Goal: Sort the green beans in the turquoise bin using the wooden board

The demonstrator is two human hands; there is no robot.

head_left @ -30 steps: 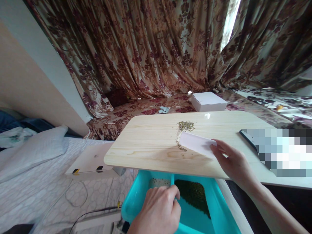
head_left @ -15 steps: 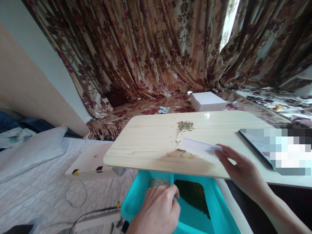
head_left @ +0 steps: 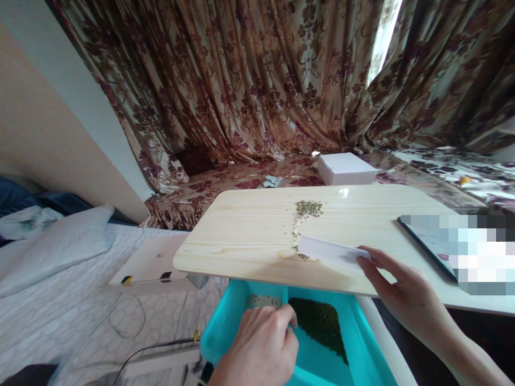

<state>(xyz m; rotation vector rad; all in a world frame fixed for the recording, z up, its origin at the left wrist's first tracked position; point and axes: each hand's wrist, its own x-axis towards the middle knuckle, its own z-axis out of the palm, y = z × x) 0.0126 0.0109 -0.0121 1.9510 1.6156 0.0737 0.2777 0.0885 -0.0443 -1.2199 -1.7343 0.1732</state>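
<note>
Your right hand (head_left: 414,297) pinched a white card (head_left: 328,251) pointing left toward scattered seeds (head_left: 309,208); your left hand's (head_left: 259,346) grip was unclear.

Green grains (head_left: 309,208) scattered on pale wood (head_left: 241,225)

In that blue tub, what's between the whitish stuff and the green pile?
The head view shows a turquoise divider between the whitish grains and the green pile, its nearer part hidden by the left hand.
</note>
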